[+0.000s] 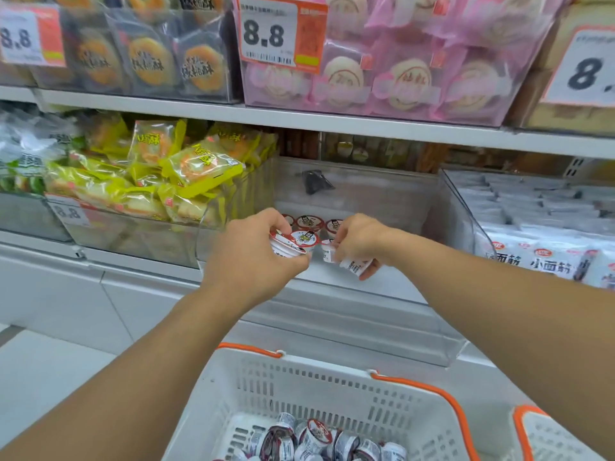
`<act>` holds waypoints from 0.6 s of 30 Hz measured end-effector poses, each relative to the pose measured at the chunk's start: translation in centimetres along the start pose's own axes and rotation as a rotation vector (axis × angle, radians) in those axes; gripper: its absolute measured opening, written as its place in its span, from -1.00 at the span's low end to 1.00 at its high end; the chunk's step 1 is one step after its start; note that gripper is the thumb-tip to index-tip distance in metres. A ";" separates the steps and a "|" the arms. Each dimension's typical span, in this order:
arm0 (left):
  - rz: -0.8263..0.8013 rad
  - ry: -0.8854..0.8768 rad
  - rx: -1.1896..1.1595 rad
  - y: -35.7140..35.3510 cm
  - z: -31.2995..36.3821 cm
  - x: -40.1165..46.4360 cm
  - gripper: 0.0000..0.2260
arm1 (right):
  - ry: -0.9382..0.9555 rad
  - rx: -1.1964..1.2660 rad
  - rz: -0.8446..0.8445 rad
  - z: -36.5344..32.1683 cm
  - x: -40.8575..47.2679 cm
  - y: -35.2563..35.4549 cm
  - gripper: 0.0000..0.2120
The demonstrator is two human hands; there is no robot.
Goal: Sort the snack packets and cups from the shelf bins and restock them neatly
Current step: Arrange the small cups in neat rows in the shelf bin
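Observation:
Both my hands reach into a clear plastic shelf bin (366,194). My left hand (253,257) grips small white cups with red-rimmed lids (293,244) at the bin's front. My right hand (357,244) holds another white cup (354,266), tipped on its side. Behind the hands, a few cups (309,222) stand upright on the bin floor. Below, a white basket with orange handles (332,387) holds several more of the same cups (316,440).
Yellow snack packets (186,171) fill the bin to the left. White packets (545,261) fill the bin to the right. Pink and dark packets sit on the shelf above behind price tags (279,34). A second basket's edge (532,424) shows at bottom right.

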State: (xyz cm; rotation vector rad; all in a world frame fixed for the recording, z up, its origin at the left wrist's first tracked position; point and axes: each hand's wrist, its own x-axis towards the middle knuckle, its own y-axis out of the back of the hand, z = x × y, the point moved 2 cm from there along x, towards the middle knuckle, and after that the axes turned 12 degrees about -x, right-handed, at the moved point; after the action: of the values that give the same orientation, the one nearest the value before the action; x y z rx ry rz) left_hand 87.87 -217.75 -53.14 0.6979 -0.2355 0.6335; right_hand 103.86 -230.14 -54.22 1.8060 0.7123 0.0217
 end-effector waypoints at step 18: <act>-0.016 0.049 0.048 0.1 -0.2 -0.5 -0.69 | -0.038 -0.136 0.004 0.5 -0.5 0.9 -0.75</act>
State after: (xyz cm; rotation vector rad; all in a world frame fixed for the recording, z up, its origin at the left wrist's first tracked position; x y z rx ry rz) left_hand 87.42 -217.76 -53.45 0.7288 -0.1698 0.6420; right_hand 104.02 -230.99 -53.41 1.6733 0.6646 0.0376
